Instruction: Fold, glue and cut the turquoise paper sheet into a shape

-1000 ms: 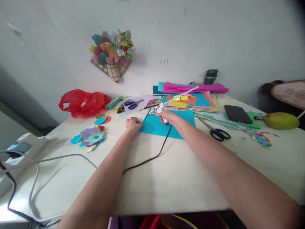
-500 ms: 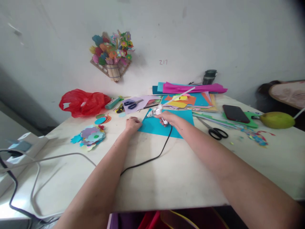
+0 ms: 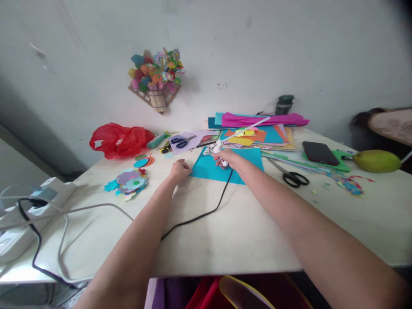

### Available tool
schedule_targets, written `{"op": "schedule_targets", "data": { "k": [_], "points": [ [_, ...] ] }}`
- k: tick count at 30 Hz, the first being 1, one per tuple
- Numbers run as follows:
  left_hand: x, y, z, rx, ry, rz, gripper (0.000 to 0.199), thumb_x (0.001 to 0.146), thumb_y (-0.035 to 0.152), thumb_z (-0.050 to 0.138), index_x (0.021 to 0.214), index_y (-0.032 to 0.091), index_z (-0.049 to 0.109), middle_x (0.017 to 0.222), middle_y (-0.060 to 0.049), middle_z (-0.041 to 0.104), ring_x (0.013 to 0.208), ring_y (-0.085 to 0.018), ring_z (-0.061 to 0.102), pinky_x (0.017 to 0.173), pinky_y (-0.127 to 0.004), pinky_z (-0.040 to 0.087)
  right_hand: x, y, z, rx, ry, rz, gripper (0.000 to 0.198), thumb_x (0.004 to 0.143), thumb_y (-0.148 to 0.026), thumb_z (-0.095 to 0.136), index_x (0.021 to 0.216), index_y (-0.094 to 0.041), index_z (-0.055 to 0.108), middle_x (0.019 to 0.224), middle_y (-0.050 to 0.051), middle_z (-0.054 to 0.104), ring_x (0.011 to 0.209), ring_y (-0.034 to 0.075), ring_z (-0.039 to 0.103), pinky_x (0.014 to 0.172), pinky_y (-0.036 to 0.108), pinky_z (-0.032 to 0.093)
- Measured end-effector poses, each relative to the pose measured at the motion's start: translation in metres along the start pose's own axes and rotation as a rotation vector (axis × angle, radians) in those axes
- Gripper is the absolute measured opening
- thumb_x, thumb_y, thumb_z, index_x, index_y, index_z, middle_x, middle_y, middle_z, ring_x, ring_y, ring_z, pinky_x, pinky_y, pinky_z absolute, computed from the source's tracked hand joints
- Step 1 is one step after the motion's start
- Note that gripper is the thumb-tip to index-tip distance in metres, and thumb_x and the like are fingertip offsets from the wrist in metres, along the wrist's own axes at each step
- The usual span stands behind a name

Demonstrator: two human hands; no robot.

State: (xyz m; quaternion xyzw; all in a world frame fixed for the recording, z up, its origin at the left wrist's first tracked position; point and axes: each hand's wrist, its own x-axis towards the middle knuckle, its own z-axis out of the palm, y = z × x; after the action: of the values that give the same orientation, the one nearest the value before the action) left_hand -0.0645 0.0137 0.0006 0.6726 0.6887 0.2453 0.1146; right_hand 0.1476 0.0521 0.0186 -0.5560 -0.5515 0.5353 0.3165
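Glue gun (image 3: pixel 218 146) being gripped by right hand (image 3: pixel 227 158), nozzle (image 3: pixel 208 150) being aimed toward left-hand side over blue sheet (image 3: pixel 207 170); sheet's near-left corner being touched by left hand (image 3: pixel 180 169), grip unclear.

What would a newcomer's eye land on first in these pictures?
Probably the crumpled red plastic bag at the back left of the table, then the colourful flower bouquet on the wall behind. At centre, the right hand holds a white glue gun over a bright blue sheet.
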Motion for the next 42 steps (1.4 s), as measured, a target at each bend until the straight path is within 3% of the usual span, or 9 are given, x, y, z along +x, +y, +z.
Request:
{"op": "schedule_targets", "data": {
  "k": [13,22,28,34,42],
  "points": [
    [-0.001,0.006,0.001,-0.01,0.024,-0.001,0.006,0.059,0.016,0.057,0.061,0.016,0.062,0.108,-0.006,0.06,0.107,-0.018,0.05,0.085,-0.021,0.036,-0.01,-0.008,0.006,-0.068,0.041,0.029,0.037,0.073,-0.046,0.059,0.062,-0.015,0.043,0.045,-0.001,0.049,0.037,0.008,0.046,0.033,0.019,0.037],
    [-0.003,0.004,-0.001,0.031,0.034,-0.012,0.01,0.057,0.022,0.058,0.065,0.017,0.063,0.105,-0.004,0.061,0.102,-0.019,0.052,0.085,-0.022,0.035,-0.014,-0.006,0.005,-0.095,0.022,0.02,0.034,0.071,-0.044,0.063,0.066,-0.016,0.044,0.044,-0.003,0.046,0.037,0.01,0.045,0.031,0.02,0.035],
    [-0.006,0.0,-0.002,0.067,0.004,-0.045,0.016,0.057,0.02,0.058,0.07,0.017,0.066,0.123,-0.008,0.05,0.109,-0.022,0.047,0.09,-0.027,0.032,-0.017,-0.005,0.003,-0.093,0.009,0.005,0.034,0.071,-0.042,0.063,0.064,-0.015,0.044,0.043,-0.003,0.047,0.036,0.009,0.044,0.032,0.02,0.036],
    [-0.012,0.004,-0.004,0.039,-0.003,-0.059,0.016,0.06,0.018,0.057,0.072,0.017,0.067,0.124,-0.009,0.05,0.114,-0.021,0.043,0.09,-0.025,0.032,-0.021,-0.004,0.004,-0.104,-0.061,-0.017,0.028,0.075,-0.037,0.06,0.064,-0.014,0.049,0.044,-0.001,0.051,0.035,0.008,0.044,0.032,0.019,0.035],
    [-0.016,0.008,-0.008,0.019,0.0,-0.059,0.014,0.06,0.017,0.056,0.07,0.018,0.067,0.122,-0.004,0.053,0.109,-0.02,0.048,0.088,-0.025,0.033,-0.025,-0.003,0.013,-0.124,0.0,-0.024,0.033,0.069,-0.044,0.064,0.065,-0.016,0.046,0.046,-0.001,0.049,0.037,0.009,0.045,0.031,0.019,0.035]
  ]
}}
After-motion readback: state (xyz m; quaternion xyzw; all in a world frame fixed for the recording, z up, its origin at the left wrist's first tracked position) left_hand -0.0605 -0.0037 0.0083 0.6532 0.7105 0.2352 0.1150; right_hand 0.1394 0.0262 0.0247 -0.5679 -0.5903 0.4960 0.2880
